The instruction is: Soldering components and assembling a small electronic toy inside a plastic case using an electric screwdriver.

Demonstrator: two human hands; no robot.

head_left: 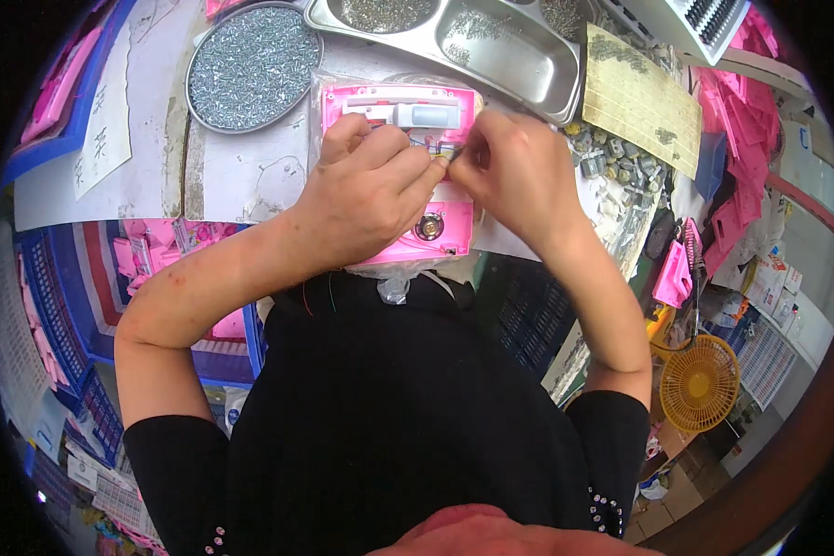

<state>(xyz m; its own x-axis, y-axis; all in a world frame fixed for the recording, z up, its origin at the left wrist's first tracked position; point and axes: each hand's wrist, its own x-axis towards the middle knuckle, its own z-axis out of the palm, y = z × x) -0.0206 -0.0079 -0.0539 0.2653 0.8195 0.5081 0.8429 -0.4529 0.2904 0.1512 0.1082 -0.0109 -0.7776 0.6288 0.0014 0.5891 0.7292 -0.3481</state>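
Observation:
A pink plastic housing (477,104) lies on clear plastic wrap at the table's near edge, its inside facing up. A white and grey oblong part (426,116) sits in its far section. Lower down, a round metal-centred speaker-like part (430,226) is set in the pink shell. My left hand (366,190) reaches over the housing from the left, fingers pinched. From the right, my right hand (519,167) meets it with thumb and forefinger pressed together. Thin wires (443,151) show between the fingertips; exactly what each hand grips is partly hidden.
A round tray of small screws (255,69) stands at the far left. Behind the housing is a steel compartment tray (510,60) with small metal parts. Small grey motor-like parts (621,162) lie to the right. Blue crates (83,278) with pink parts stand below left.

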